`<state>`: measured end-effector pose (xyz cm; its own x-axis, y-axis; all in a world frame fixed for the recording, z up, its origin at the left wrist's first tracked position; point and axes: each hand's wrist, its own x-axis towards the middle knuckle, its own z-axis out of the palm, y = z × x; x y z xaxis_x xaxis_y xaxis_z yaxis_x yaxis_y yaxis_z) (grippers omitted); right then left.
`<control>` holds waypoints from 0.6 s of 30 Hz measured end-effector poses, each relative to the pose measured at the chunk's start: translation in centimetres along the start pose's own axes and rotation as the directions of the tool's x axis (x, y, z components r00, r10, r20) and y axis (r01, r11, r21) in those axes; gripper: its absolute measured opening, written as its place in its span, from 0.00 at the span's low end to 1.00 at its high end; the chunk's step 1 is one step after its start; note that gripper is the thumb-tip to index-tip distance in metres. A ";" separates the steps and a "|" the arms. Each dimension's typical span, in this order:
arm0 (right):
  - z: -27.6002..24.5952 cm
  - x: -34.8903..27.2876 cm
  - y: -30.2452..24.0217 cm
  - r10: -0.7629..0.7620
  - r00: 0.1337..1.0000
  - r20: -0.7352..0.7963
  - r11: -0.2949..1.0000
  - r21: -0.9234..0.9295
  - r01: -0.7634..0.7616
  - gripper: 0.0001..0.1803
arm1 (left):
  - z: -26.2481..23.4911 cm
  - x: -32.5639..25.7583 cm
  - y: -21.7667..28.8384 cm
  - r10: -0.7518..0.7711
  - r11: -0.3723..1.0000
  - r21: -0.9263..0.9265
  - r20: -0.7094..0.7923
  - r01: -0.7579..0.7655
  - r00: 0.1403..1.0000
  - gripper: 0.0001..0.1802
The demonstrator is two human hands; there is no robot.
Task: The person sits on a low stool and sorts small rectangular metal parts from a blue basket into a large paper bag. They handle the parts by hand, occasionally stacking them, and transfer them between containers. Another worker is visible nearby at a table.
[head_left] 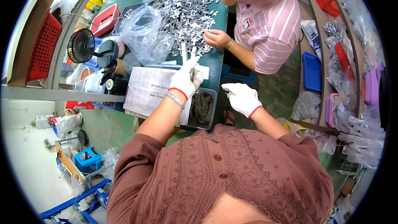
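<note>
Your left hand [185,81], in a white glove with a red cuff, was closed around two thin flat metal strips [187,52]. The strips stood up out of your fist, over the green table [215,64], just above the small gray tray [202,108] of dark bits.

The strips looked light and stiff, like little metal sticks. They were probably smooth and a bit slippery, and the edges might have been sharp, so the gloves were a good idea. The best place to hold them seemed to be low down on the flat sides, just as you did.

Your left arm reached forward and up, with the wrist bent a little and a silver bracelet [174,99] on it. Your right hand [241,97], in the same kind of glove, was off the table, a little to the right of the tray. Its fingers were loosely curled and it held nothing that could be seen.

Across the table, another person's hand [216,38] was picking at the big pile of shiny metal pieces [182,14]. Clear plastic bags [143,33] and a small black fan [81,45] sat to the left.
</note>
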<state>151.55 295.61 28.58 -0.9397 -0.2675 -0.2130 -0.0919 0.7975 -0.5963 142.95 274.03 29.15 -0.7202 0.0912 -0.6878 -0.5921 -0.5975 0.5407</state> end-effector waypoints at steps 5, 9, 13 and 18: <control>1.3 -1.1 1.1 0.008 1.000 0.007 0.999 0.046 -0.008 0.22 | -0.1 0.1 -0.5 -0.010 1.000 0.021 -0.007 0.010 1.000 0.09; 1.7 -1.5 1.2 0.017 0.998 0.063 0.997 0.077 -0.022 0.23 | -0.1 0.1 -0.8 -0.005 1.000 -0.008 -0.020 0.005 1.000 0.08; 1.7 -1.7 1.6 0.034 0.996 0.079 0.996 0.085 -0.040 0.23 | -0.1 0.1 -0.6 -0.019 1.000 -0.023 0.003 0.019 1.000 0.07; 1.1 -2.0 1.6 0.067 0.996 0.058 0.991 0.108 -0.073 0.20 | -0.4 0.5 -0.8 -0.006 1.000 -0.017 0.031 0.007 0.999 0.07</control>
<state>153.61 296.82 27.21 -0.9232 -0.2444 -0.2967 0.0130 0.7516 -0.6595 143.20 274.21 28.22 -0.7276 0.1198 -0.6755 -0.5906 -0.6104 0.5279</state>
